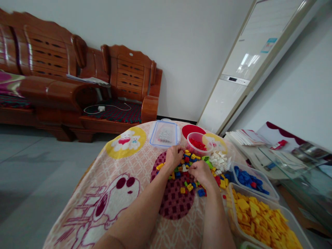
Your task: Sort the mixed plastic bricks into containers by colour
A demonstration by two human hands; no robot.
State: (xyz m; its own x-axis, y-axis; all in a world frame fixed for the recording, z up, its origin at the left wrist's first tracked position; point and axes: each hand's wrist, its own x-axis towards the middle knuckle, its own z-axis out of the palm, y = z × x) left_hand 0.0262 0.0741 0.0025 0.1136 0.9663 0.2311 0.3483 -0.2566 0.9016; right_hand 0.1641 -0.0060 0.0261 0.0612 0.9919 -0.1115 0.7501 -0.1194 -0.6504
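Note:
A mixed pile of small toy building bricks (177,174) in yellow, blue, red, white and green lies on the round table. At the pile's far left side is my left hand (174,157), its fingers curled down among the bricks. My right hand (201,171) reaches into the middle from the right, fingertips pressed together beside a white brick (184,168). Whatever either hand grips is hidden or too small to name. Loose yellow bricks (190,187) and a blue brick (201,192) lie just in front of the right wrist.
A round tub of red bricks (188,138) and a clear blue-rimmed lid (151,135) lie beyond the hands. White bricks (219,160) are heaped rightward. Boxes of blue bricks (247,179) and yellow bricks (261,218) line the right. A patterned cloth (103,180) covers the table.

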